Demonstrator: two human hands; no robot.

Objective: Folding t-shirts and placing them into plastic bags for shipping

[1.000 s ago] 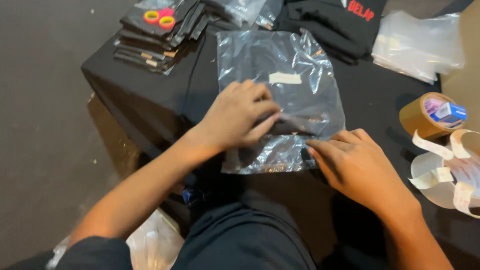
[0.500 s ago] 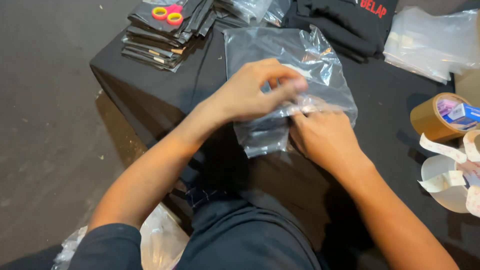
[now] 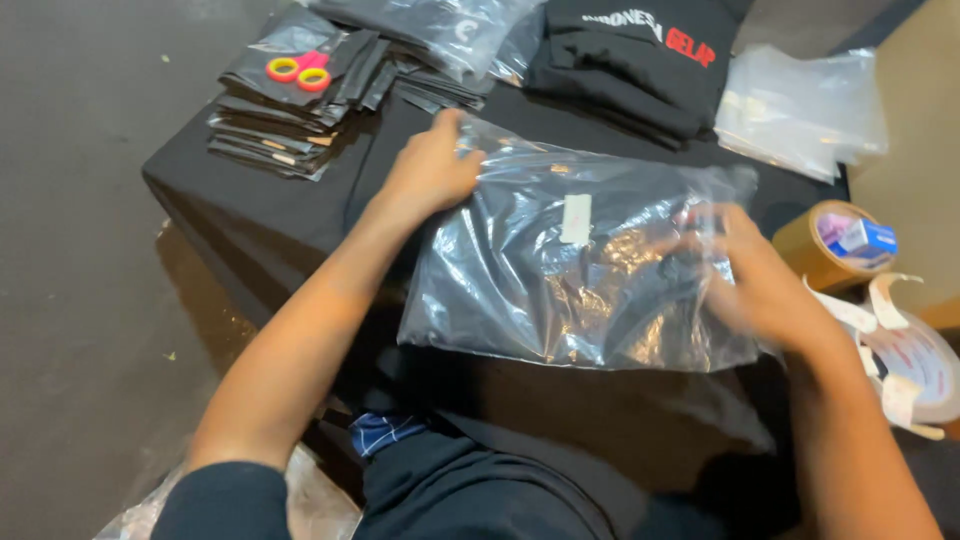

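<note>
Two hands grip clear plastic bag, crinkled, glossy, dark garment inside.

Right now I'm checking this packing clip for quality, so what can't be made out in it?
- Right hand: motion-blurred in the head view, fingers partly behind the clear bag, so its grip is unclear.
- Left hand: fingertips hidden by the bag's corner.
- Bag's contents: a dark item, glare hides detail.
- Tape roll: partly behind the right hand.
- Scissors: only handles show.
</note>
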